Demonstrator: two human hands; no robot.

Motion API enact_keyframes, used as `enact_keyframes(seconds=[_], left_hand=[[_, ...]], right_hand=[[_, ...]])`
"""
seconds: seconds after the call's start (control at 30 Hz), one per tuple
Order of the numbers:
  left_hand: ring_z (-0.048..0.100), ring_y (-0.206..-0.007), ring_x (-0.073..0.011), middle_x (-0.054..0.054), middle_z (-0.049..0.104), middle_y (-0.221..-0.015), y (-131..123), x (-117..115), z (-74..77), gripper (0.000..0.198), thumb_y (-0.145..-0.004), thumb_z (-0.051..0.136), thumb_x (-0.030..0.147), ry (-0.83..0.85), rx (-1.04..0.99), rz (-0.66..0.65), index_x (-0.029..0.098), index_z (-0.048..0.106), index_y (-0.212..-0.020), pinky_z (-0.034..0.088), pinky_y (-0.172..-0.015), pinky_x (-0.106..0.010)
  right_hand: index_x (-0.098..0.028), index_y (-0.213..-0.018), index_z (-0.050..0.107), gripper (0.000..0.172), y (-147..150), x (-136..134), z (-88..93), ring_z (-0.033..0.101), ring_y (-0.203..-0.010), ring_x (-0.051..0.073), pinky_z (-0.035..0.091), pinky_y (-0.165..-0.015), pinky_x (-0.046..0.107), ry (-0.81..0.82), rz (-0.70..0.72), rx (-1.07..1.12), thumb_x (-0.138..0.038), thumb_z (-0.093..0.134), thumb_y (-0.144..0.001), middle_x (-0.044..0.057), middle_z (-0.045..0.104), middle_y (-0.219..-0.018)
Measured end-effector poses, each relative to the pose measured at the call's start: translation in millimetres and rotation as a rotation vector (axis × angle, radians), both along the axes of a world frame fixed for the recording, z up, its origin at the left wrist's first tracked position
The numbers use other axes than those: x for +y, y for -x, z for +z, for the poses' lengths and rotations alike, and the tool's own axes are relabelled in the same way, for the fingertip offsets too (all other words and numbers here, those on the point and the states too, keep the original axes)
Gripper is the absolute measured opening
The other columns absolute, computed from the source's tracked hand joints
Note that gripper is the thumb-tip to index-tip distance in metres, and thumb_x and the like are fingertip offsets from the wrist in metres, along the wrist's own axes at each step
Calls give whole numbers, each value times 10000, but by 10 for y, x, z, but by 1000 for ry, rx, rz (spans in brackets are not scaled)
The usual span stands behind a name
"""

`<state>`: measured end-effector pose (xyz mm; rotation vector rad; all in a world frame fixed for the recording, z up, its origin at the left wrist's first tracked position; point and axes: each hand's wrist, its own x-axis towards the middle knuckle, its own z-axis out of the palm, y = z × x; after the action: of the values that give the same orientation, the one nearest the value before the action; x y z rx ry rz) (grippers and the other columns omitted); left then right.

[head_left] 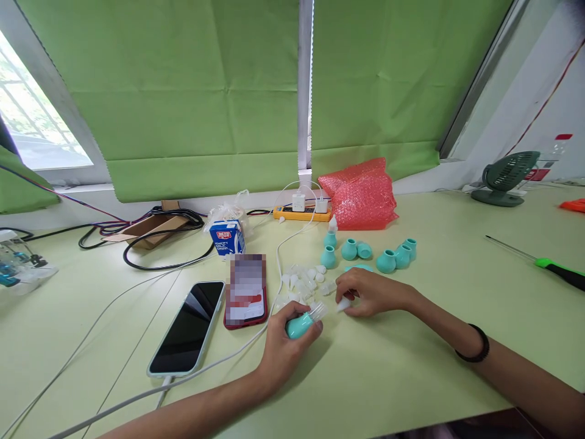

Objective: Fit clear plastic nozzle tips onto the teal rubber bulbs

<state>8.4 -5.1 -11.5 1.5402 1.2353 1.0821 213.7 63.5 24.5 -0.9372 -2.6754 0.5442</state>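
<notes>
Teal bulb gripped by left hand looks untipped; right hand pinches a white tip (from left hand: tipped bulb, one o'clock; bare bulbs, two).

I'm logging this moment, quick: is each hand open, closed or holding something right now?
Left hand: closed around a teal bulb topped by a clear piece.
Right hand: closed, fingertips pinching a small whitish tip.

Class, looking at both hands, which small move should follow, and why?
Probably bring the white tip in the right hand to the clear tube: the left hand holds that tube's teal bulb with no tip on, and another bulb behind appears to carry a pale pointed tip.
</notes>
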Motion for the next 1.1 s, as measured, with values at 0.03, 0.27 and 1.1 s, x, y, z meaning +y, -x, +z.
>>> enact_keyframes(seconds=[0.03,0.27,1.1], left_hand=[[475,-484,-105,36,519,-564,-1,2,-1,200,-673,585,330,-1,-5,3,156,526,-753,385,-513,-218],[469,-493,-101,32,522,-561,-11,1,-5,212,-691,574,349,10,-49,-11,152,526,-755,381,-510,-207],[524,-573,-134,1,626,-645,-26,-27,-13,213,-692,581,344,-134,262,38,158,630,-782,410,-546,-212]], right_hand=[[-169,-723,608,110,14,1,4,464,-544,105,376,-532,229,32,-29,84,-150,543,-636,-17,501,-588],[-138,-756,497,207,142,-72,25,553,-466,92,445,-456,206,659,-9,586,-298,608,-684,-5,567,-600],[-74,-659,636,227,149,-32,-131,638,-524,149,520,-446,190,981,-73,477,-286,685,-594,74,672,-653]])
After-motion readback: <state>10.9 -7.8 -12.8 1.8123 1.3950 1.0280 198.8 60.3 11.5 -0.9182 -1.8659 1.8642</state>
